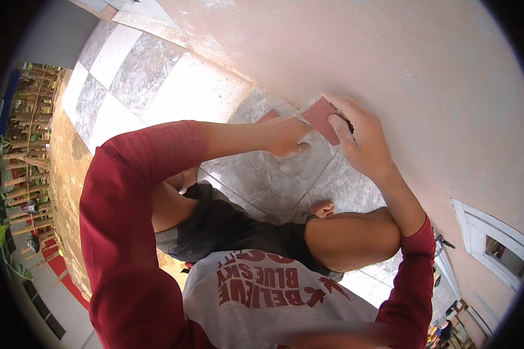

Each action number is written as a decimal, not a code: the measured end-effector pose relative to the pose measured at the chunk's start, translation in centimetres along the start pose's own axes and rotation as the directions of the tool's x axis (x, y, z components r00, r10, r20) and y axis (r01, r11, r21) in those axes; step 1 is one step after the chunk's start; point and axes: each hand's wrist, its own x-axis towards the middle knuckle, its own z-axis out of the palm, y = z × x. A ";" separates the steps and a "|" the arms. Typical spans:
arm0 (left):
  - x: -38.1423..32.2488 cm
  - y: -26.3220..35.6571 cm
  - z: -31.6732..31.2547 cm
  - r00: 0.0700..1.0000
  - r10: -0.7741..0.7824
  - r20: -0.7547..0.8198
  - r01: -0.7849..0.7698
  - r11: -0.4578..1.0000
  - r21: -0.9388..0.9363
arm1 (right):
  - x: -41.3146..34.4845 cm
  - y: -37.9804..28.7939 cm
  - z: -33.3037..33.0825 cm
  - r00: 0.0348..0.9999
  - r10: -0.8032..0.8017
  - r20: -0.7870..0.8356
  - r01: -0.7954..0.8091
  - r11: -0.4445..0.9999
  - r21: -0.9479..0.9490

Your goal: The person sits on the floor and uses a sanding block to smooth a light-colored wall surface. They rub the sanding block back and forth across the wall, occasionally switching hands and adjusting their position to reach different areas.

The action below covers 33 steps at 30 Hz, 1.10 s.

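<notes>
My right hand (358,131) grips a reddish-brown sheet (321,120), which looks like sandpaper, between thumb and fingers close to the foot of the painted wall (419,87). To the other side, my left hand (288,137) reaches toward the near edge of that sheet with its fingers partly bent; whether its fingertips touch the sheet is hard to tell. Another reddish piece (267,116) shows just behind the left wrist, partly covered by it. Which surface carries that piece cannot be made out. Grey marbled floor tiles (279,174) lie beneath both hands.
The wall rises along the right. White and grey tiles (126,78) stretch to the upper left, beside bare ground (72,174) and a wooden stick fence (30,152). A white-framed window (493,240) is at the lower right. My bent legs flank the floor before me.
</notes>
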 end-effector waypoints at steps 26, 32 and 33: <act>9.0 8.5 6.0 0.621 -0.782 -0.060 -0.717 -0.535 -0.446 | -0.3 1.0 4.9 0.958 -0.269 0.100 0.214 0.436 -0.874; 14.2 6.1 8.3 0.161 -0.924 -0.347 -0.723 0.129 -0.679 | -1.7 2.7 3.5 0.937 -0.229 0.263 0.282 0.054 -0.958; 14.8 6.5 8.5 0.230 -0.903 -0.363 -0.684 0.115 -0.720 | -1.7 3.3 3.1 0.950 -0.199 0.240 0.251 0.028 -0.968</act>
